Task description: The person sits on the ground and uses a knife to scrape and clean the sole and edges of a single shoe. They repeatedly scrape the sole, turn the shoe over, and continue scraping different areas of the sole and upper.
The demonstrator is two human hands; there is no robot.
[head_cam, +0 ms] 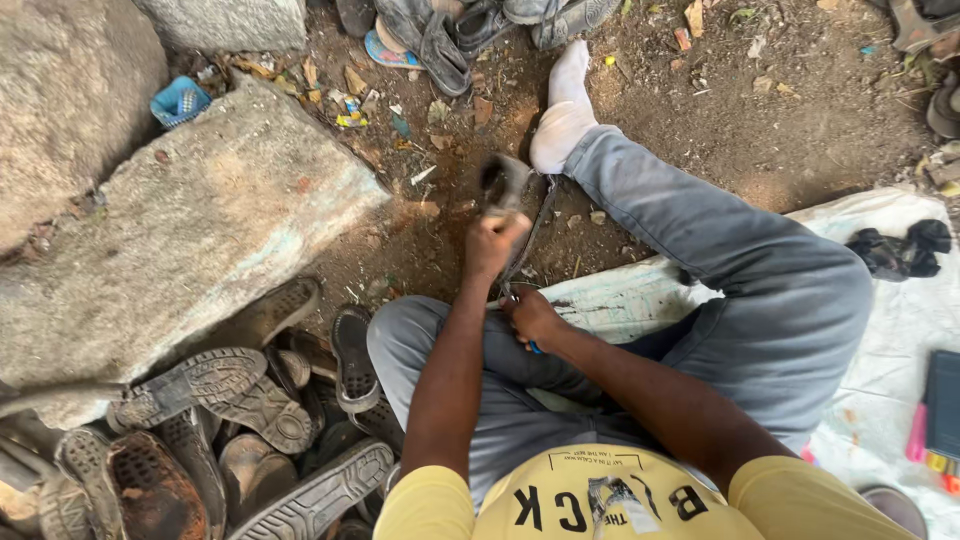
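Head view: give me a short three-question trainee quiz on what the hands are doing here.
1. True or false: the left hand holds a shoe up over the dirt ground.
2. What lies at the person's left side, below the stone slab?
A) a pile of worn shoes and sandals
B) a stack of bricks
C) a bucket
3. Fill in: the right hand grips a small tool with a ____ handle.

Key: 1 true; 2 A; 3 blue, only a tip of it shows under the hand.
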